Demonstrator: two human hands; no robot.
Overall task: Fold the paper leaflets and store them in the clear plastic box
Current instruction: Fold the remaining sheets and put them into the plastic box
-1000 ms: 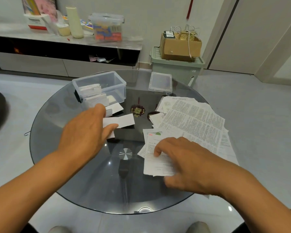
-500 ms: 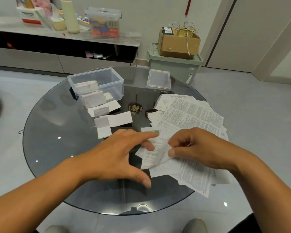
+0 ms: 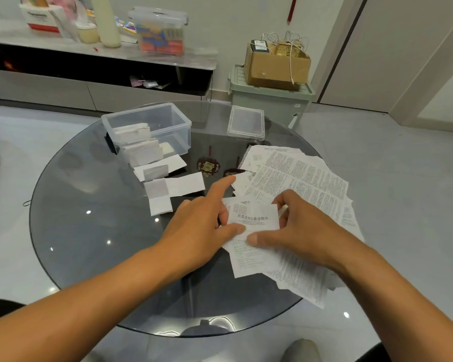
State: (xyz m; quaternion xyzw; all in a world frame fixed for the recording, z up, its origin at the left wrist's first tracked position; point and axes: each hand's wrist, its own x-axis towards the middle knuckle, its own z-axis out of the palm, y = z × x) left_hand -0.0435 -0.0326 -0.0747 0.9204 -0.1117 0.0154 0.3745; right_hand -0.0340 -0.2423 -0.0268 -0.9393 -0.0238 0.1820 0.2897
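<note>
A small printed leaflet (image 3: pixel 251 220) lies half folded at the near right of the round glass table (image 3: pixel 89 218). My left hand (image 3: pixel 202 223) pinches its left edge with thumb and fingers, index finger stretched out. My right hand (image 3: pixel 296 228) grips its right edge and presses the fold with the thumb. A spread pile of unfolded leaflets (image 3: pixel 298 178) lies under and behind both hands. The clear plastic box (image 3: pixel 173 121) stands open at the far left with folded leaflets inside. Several folded leaflets (image 3: pixel 168 184) lie on the glass in front of it.
The box's clear lid (image 3: pixel 245 123) rests at the far middle of the table. Two dark ornaments (image 3: pixel 208 167) show through the glass. Beyond the table are a low cabinet (image 3: pixel 63 84) with clutter on top and a green bin (image 3: pixel 270 100) carrying a cardboard box.
My left hand left the folded slips near the box and came across to the pile. Both hands lifted one leaflet off the pile and now fold its upper half over.
</note>
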